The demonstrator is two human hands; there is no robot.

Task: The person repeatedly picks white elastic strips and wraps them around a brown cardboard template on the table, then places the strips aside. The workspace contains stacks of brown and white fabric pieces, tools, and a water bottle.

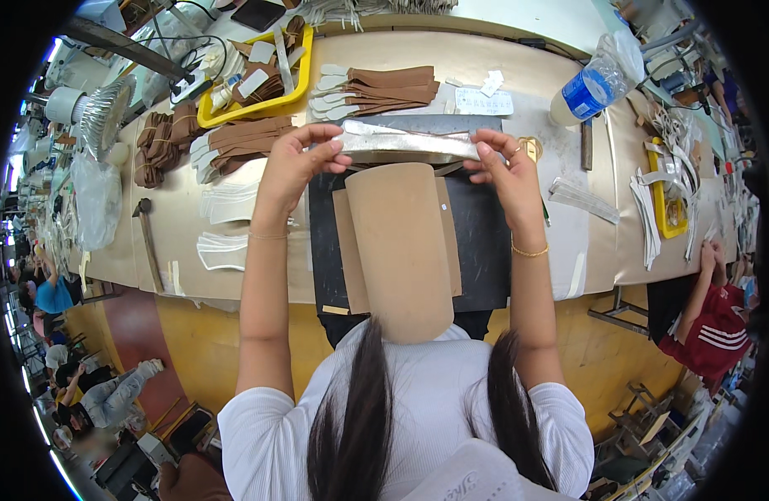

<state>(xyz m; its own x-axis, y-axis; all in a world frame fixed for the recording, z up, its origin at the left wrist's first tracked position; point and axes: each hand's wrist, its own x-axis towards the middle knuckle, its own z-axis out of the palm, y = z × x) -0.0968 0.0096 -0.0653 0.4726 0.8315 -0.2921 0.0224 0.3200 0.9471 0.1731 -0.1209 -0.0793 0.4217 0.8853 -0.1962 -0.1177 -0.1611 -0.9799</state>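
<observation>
A shiny silver strip, slightly curved, is stretched level above the work table. My left hand pinches its left end between thumb and fingers. At the other end my right hand grips it the same way. Just below the strip is a large tan curved panel, which slopes toward my body. Flatter brown sheets show at both sides of the panel. Under them lies a black mat at the table's front edge. What lies directly behind the strip is partly hidden.
Left of my hands are bundled brown strips, white curved pieces and a hammer. A yellow tray stands behind them. A bottle stands at back right, with clear strips nearer. Another person sits at the far right.
</observation>
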